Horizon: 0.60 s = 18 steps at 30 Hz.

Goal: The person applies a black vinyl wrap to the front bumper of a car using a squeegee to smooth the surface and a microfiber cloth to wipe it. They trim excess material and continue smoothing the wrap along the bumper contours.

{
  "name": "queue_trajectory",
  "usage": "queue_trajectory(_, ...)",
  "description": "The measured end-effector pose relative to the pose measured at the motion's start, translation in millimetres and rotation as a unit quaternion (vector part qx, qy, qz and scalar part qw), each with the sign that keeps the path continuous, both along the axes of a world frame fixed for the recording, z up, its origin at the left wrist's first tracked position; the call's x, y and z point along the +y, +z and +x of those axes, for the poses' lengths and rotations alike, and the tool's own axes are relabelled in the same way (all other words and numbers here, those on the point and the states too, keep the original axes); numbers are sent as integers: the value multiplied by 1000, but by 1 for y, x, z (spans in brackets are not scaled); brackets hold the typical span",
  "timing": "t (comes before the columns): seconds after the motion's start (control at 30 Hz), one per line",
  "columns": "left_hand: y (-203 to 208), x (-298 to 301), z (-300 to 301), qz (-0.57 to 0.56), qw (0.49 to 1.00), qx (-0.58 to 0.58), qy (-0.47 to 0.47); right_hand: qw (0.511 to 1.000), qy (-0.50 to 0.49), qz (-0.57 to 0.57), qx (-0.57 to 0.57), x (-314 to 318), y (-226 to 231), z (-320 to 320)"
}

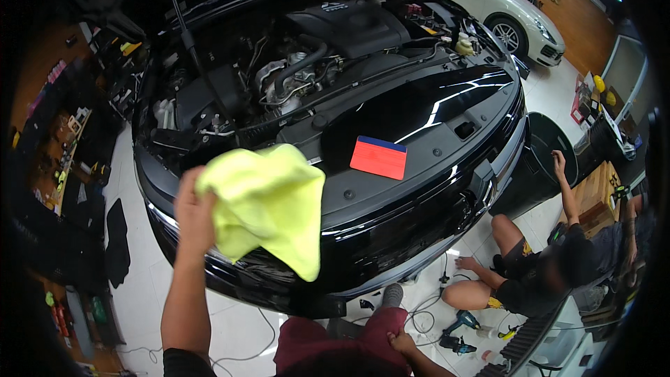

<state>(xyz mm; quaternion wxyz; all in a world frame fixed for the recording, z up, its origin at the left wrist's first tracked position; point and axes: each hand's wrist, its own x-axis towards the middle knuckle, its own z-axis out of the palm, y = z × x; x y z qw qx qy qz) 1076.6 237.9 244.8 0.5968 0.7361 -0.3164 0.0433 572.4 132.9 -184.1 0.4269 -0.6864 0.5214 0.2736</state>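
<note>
My left hand (196,211) is closed on a bright yellow microfiber cloth (269,202). The cloth hangs loose and crumpled over the front edge of a black car (377,251), hiding part of the grille and headlight area. My right hand (401,343) lies low against the leg of my maroon shorts, fingers apart as far as they show and nothing seen in them. To the right of the cloth, a flat red squeegee card (378,159) with a dark blue edge rests on the car's grey front panel.
The hood is raised on a prop rod (202,73) above the engine bay (293,70). At right, a person (537,272) sits low beside a dark bin (555,143). A power drill (460,321) and cables lie on the floor. A white car (502,10) stands behind.
</note>
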Motion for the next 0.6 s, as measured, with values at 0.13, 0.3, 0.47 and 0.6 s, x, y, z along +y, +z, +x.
queue_trajectory(0.13,54,54,43,-237,966,103,-32,989,138,54,-6,-24,36,1)
queue_trajectory(0.3,112,89,88,-200,971,-39,129,952,160,92,-244,-137,246,67)
queue_trajectory(0.47,84,51,129,182,942,-166,226,690,283,-265,-612,-164,448,273)
queue_trajectory(0.6,33,6,92,332,914,-235,-4,594,476,-459,-459,-152,443,406)
